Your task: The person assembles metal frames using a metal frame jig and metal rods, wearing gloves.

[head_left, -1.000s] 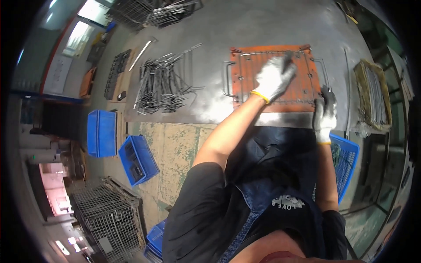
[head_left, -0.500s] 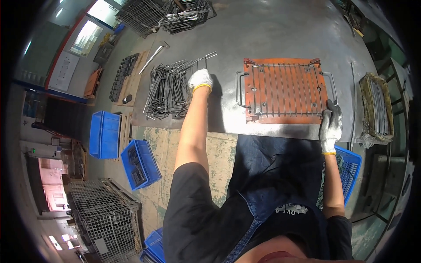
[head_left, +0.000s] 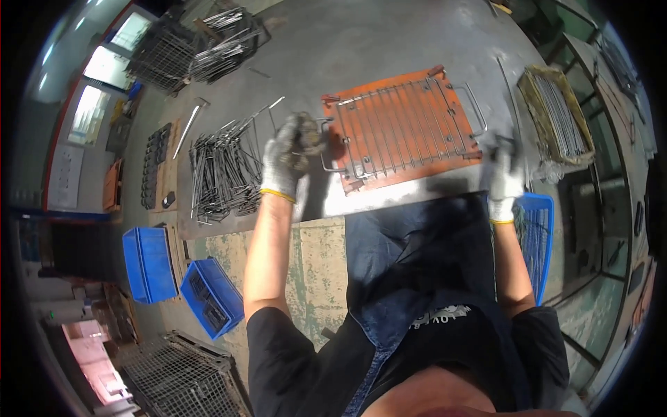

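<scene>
Head view: one orange board [head_left: 403, 178] near the tabletop's [head_left: 333, 55] front edge, bearing one two-handled wire rack [head_left: 401, 128]. Left hand [head_left: 290, 154] just left of the board, fingers bent, grip undeterminable; right hand [head_left: 506, 177] blurred at front edge, fingers undeterminable. One rod pile [head_left: 226, 167] toward left edge.

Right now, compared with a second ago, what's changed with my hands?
Your left hand left the wire rack, went left to the pile of bent rods, then came partly back toward the rack; blur hides whether it holds anything. Your right hand seems to have eased off the lower right corner of the orange board. The rack still lies on the board.
</scene>
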Motion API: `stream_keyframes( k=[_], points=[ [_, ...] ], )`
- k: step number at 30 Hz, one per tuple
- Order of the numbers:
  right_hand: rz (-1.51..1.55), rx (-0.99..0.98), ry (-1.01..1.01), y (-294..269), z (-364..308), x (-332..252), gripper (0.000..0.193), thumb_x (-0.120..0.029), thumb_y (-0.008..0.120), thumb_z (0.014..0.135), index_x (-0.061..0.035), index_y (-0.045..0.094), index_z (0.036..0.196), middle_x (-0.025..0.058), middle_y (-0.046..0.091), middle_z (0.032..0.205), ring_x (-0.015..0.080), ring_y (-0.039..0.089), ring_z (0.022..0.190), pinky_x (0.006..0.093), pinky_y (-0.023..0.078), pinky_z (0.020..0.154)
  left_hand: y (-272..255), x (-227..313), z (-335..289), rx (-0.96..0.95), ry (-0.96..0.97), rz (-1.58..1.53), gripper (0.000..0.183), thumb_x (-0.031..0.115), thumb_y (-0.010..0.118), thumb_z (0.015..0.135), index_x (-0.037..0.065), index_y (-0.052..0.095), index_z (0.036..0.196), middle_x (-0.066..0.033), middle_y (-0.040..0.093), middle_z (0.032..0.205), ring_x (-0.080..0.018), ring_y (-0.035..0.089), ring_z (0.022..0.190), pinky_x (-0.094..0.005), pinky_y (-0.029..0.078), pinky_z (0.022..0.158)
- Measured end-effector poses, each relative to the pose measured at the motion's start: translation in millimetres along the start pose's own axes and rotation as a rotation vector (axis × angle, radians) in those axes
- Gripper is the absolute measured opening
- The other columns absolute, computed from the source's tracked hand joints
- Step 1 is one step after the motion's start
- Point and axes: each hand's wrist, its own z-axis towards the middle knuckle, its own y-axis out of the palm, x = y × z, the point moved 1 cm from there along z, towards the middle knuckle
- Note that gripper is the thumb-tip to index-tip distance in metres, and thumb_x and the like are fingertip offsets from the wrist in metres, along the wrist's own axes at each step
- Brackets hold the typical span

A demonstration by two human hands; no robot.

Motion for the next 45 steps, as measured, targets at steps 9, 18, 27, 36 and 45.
stream_keyframes(
  k=[9, 18, 27, 36, 45],
  points=[
    [-0.130, -0.765, -0.440, 118.4, -58.5, -70.6, 0.031, -0.023, 0.059, 0.090, -0.0121, 0.061, 0.119, 0.0078, 0.063, 0.111, 0.0177, 0.065, 0.090, 0.0274, 0.052, 0.078, 43.4, -87.6, -3.8, -0.285, 0.202, 0.417, 0.016, 0.014, 0.058, 0.093, -0.002, 0.062, 0.093, -0.0066, 0.062, 0.078, -0.0134, 0.061, 0.067, -0.0262, 0.051, 0.061],
    [-0.303, -0.659, -0.809, 153.2, -60.9, -45.0, 0.029, -0.016, 0.053, 0.088, -0.0122, 0.062, 0.115, 0.0045, 0.062, 0.118, 0.0185, 0.059, 0.106, 0.0327, 0.049, 0.088, 18.5, -55.4, 14.2, -0.036, 0.745, 1.773, 0.035, 0.033, 0.057, 0.087, 0.013, 0.061, 0.115, -0.0104, 0.064, 0.103, -0.0294, 0.061, 0.093, -0.0391, 0.049, 0.080],
    [-0.230, -0.998, -0.551, 160.7, -54.2, -66.8, 0.038, -0.037, 0.055, 0.090, -0.0094, 0.062, 0.114, 0.0075, 0.065, 0.113, 0.0228, 0.067, 0.088, 0.0330, 0.053, 0.074, 23.8, -43.4, 21.3, -0.169, 0.967, 2.192, 0.033, 0.032, 0.056, 0.082, 0.019, 0.064, 0.111, -0.0004, 0.058, 0.109, -0.0200, 0.046, 0.115, -0.0478, 0.023, 0.109],
    [-0.241, -0.667, -0.770, 177.8, -54.8, -57.3, 0.037, -0.046, 0.055, 0.087, -0.0133, 0.062, 0.102, 0.0085, 0.064, 0.091, 0.0252, 0.065, 0.081, 0.0374, 0.052, 0.070, 11.4, -53.3, 34.6, -0.166, 0.923, 2.119, 0.033, 0.030, 0.054, 0.085, 0.017, 0.064, 0.114, 0.0001, 0.059, 0.118, -0.0189, 0.050, 0.114, -0.0454, 0.021, 0.112],
    [-0.374, -1.195, -0.312, 196.3, -2.3, -89.7, 0.038, -0.046, 0.050, 0.090, -0.0114, 0.061, 0.102, 0.0105, 0.066, 0.087, 0.0278, 0.067, 0.081, 0.0401, 0.052, 0.075, -11.5, -56.6, 46.9, -0.073, 1.046, 1.984, 0.024, 0.020, 0.050, 0.086, 0.011, 0.064, 0.103, -0.0037, 0.058, 0.104, -0.0206, 0.049, 0.109, -0.0424, 0.026, 0.110]
  ],
)
